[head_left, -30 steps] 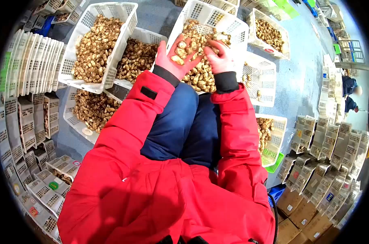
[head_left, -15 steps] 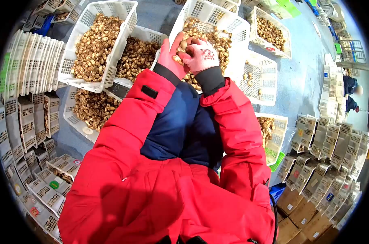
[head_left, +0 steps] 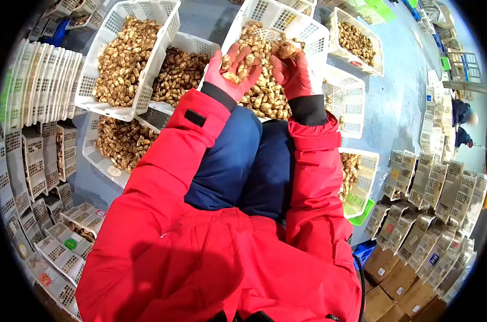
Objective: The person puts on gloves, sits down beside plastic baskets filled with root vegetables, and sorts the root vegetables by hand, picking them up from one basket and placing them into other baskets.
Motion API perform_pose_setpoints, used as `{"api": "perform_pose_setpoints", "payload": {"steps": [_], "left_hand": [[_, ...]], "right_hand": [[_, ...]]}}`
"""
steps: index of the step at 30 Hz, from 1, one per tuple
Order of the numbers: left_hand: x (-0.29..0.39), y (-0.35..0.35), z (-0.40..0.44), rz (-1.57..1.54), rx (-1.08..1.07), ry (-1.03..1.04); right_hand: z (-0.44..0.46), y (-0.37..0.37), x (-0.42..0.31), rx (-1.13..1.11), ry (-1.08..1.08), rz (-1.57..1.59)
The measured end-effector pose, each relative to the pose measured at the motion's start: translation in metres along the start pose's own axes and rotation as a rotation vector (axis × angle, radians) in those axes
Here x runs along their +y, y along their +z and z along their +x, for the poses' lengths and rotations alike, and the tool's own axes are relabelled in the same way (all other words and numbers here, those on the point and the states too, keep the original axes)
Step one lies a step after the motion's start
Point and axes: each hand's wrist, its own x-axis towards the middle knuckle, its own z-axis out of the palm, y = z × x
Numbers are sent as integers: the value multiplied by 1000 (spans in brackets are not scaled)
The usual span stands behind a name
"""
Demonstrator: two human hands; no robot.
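Over the near left corner of a white crate (head_left: 311, 38), the person's left hand (head_left: 234, 71) lies palm up, its grip loosely spread, cradling a few mushrooms (head_left: 231, 77). The right hand (head_left: 294, 71) curls partway near the right edge; one brown lump (head_left: 287, 50) shows at its fingertips, though I can't tell whether it's held. More mushrooms fill the crate toward its near edge.

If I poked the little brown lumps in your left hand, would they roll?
The brown lumps might roll crookedly, because their shapes look uneven. They're probably light, since several rest together in the left hand. They look plump, so maybe they're fairly firm too.
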Motion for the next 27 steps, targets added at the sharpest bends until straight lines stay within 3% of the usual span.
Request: {"api": "perform_pose_setpoints", "payload": {"steps": [2,6,10,11,13,14,17,19,20,21,22,23,24,25,26,27], "left_hand": [[-1,-1,-2,-8,-26,6],[2,-4,-2,12,-62,1],[7,-11,-1,-17,-112,-23],[8,-13,-1,-30,-115,-28],[14,-15,-3,-51,-41,-28],[22,-18,-9,-53,-25,-18],[59,-40,-42,10,72,55],[107,-82,-68,22,-50,39],[120,-86,-98,18,41,164],[141,-97,-123,96,41,205],[182,-141,-143,-2,40,183],[192,-142,-175,55,168,351],[201,-144,-200,130,342,468],[211,-169,-218,305,473,535],[220,-194,-237,493,629,579],[229,-219,-256,666,798,598]], "right_hand": [[2,1,-3,-22,-85,-44],[6,0,-11,88,52,-129],[9,-49,-1,-8,138,223],[5,-53,5,281,81,186],[13,-89,18,443,130,275],[34,-140,57,405,-281,-292],[64,-60,27,590,104,130],[77,5,13,178,189,-305],[63,50,3,-37,85,-270],[68,68,0,-159,128,-336],[77,61,5,-123,79,-398],[92,46,13,-83,28,-458],[109,13,23,-28,0,-729],[120,-29,40,14,37,-704],[105,-34,33,179,283,-761],[108,-78,58,167,321,-1149]]}}
